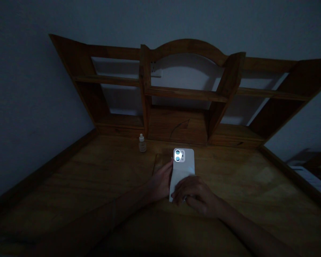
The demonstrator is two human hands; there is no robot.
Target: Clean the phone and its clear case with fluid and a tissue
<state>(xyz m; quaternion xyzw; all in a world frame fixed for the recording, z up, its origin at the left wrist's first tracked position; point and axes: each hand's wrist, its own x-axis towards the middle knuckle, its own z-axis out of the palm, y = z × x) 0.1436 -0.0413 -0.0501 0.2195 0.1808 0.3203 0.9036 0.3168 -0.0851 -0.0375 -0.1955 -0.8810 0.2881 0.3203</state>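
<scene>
A white smartphone [187, 157] is held back side up above the wooden desk, with its camera lenses at the top left corner catching bright light. My left hand [160, 184] grips the phone along its left edge. Over the phone's lower back lies a pale, thin sheet [179, 175] that looks like a cloth or wipe; the dimness hides its exact kind. My right hand [195, 194] presses on this sheet with curled fingers, covering the phone's lower right part.
A small dropper bottle [142, 144] with a white top stands upright left of the phone. Behind is a wooden shelf unit [186, 93] against the wall, with a power socket [155, 71] showing through it. The desk [96, 178] has raised side edges. Dim light covers everything.
</scene>
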